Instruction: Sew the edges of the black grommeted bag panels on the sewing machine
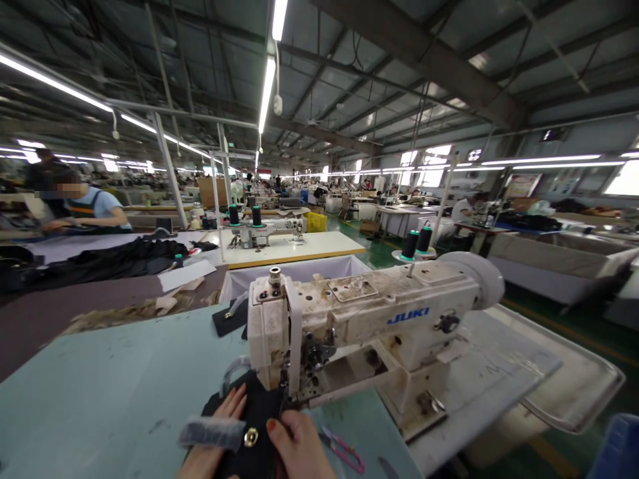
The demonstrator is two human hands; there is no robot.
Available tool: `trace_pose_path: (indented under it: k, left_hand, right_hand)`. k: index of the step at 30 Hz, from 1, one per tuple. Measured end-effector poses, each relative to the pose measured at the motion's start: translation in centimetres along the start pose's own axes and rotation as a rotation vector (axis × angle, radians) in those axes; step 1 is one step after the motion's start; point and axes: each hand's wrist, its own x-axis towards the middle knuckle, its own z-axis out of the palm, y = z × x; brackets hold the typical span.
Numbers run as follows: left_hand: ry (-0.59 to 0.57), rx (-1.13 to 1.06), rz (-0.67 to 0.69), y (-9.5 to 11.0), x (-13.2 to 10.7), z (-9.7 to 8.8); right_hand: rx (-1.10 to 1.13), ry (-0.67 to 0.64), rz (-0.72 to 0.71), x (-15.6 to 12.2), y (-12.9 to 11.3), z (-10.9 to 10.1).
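Note:
A black fabric piece (pixel 259 412) with a round brass fitting (pixel 251 437) lies under the needle of a worn white JUKI sewing machine (pixel 369 313). My left hand (pixel 219 432) rests flat on the left side of the fabric, fingers stretched toward the needle. My right hand (pixel 297 442) presses on its right side, fingers together, thumb near the brass fitting. A grey strip (pixel 212 432) lies across the fabric by my left hand.
Pink-handled thread snips (pixel 342 451) lie right of my right hand on the pale blue tabletop (pixel 110 386). Black fabric piles (pixel 100 261) cover the table behind. A person in a light blue shirt (pixel 97 206) works at far left. More sewing stations stretch back.

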Motion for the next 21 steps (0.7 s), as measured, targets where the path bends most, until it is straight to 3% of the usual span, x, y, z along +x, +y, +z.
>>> trace_pose_path:
  k: [3, 5, 7, 8, 9, 11, 13, 14, 15, 16, 18, 19, 21]
  left_hand:
    - [-0.103, 0.147, 0.089, -0.9, 2.4, -0.8]
    - [-0.132, 0.195, 0.12, -1.1, 3.7, -2.0]
    - [-0.145, 0.219, 0.156, -1.0, 4.9, -3.3]
    - [-0.15, 0.226, 0.184, -0.8, 5.5, -4.0]
    - [-0.154, 0.235, 0.215, -0.6, 6.0, -4.7]
    - [-0.163, 0.251, 0.265, -0.3, 6.9, -5.8]
    - [-0.172, 0.256, 0.284, 0.0, 7.5, -6.5]
    - [-0.176, 0.256, 0.288, -0.1, 7.6, -6.6]
    - [-0.175, 0.253, 0.292, -0.2, 7.7, -6.7]
    - [-0.172, 0.252, 0.297, -0.4, 7.6, -6.6]
    - [-0.166, 0.26, 0.304, -0.9, 7.4, -6.1]
    - [-0.166, 0.264, 0.305, -1.2, 7.3, -5.8]
    - [-0.19, 0.26, 0.296, -1.4, 7.1, -5.5]
  right_hand:
    - [-0.023, -0.067, 0.028, -0.4, -0.8, -0.2]
    - [-0.076, -0.165, 0.042, -1.4, -1.4, -1.6]
    - [-0.179, -0.211, -0.018, -3.4, -2.9, -5.2]
    - [-0.255, -0.18, -0.082, -4.5, -4.2, -8.0]
    - [-0.368, -0.064, -0.186, -5.6, -6.0, -11.5]
    - [-0.617, 0.338, -0.375, -6.9, -10.7, -19.8]
    - [-0.842, 0.945, -0.502, -6.3, -15.9, -28.5]
    - [-0.979, 1.164, -0.523, -5.3, -18.3, -32.4]
    - [-1.117, 1.211, -0.476, -3.9, -20.3, -35.7]
    - [-1.216, 1.182, -0.331, -2.3, -21.9, -38.4]
    - [-1.246, 0.966, -0.02, 0.8, -23.9, -41.9]
    - [-1.221, 0.873, 0.082, 2.0, -24.2, -42.8]
    - [-1.172, 0.792, 0.15, 3.3, -24.0, -43.8]
